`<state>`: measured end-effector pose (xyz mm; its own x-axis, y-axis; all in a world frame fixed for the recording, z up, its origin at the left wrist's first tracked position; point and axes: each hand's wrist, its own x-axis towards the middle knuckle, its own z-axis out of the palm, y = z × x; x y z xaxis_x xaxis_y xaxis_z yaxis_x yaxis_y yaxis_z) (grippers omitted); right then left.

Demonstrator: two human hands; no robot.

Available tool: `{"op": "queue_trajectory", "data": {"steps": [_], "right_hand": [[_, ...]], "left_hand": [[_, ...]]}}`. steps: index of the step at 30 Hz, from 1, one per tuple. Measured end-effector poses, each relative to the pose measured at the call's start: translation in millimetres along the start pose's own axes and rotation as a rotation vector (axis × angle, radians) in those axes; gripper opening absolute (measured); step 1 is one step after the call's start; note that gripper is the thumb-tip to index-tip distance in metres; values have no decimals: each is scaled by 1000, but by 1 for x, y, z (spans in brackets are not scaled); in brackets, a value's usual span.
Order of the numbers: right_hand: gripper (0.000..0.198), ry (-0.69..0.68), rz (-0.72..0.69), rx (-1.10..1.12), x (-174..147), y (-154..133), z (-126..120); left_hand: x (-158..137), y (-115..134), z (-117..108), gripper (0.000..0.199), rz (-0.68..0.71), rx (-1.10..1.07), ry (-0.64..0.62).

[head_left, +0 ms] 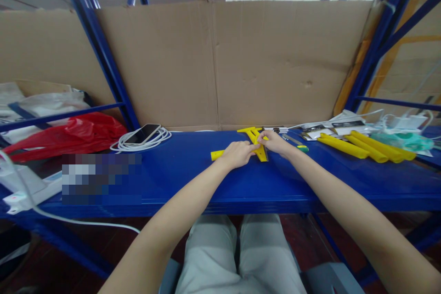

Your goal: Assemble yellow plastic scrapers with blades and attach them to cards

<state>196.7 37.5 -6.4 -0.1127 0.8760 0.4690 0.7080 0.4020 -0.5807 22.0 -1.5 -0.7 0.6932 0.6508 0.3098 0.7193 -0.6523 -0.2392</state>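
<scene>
On the blue tabletop in front of me lies a yellow plastic squeegee-like tool point(263, 154) with a flared end and a thin strip along its right edge. My left hand point(238, 154) is closed on it from the left, the fingertips partly hidden. From the right, my right hand point(272, 141) pinches the same piece near its middle; any small part between those fingertips is too small to make out. A yellow tube end point(217, 155) sticks out left of my left hand. Behind my hands rests another yellow flared piece point(248, 130).
To the right lie a tool with a green and yellow handle point(302, 148), several yellow tubes point(367, 147) and small packets point(315, 131). A phone point(143, 134) with a coiled white cable point(160, 138), a red bag point(79, 131) and a white power strip point(44, 188) occupy the left. Cardboard point(165, 64) walls the back.
</scene>
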Motion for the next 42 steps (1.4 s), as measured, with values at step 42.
{"op": "queue_trajectory", "data": {"steps": [42], "right_hand": [[26, 119, 130, 319, 4, 12, 9]], "left_hand": [[0, 1, 0, 40, -16, -12, -15]]}}
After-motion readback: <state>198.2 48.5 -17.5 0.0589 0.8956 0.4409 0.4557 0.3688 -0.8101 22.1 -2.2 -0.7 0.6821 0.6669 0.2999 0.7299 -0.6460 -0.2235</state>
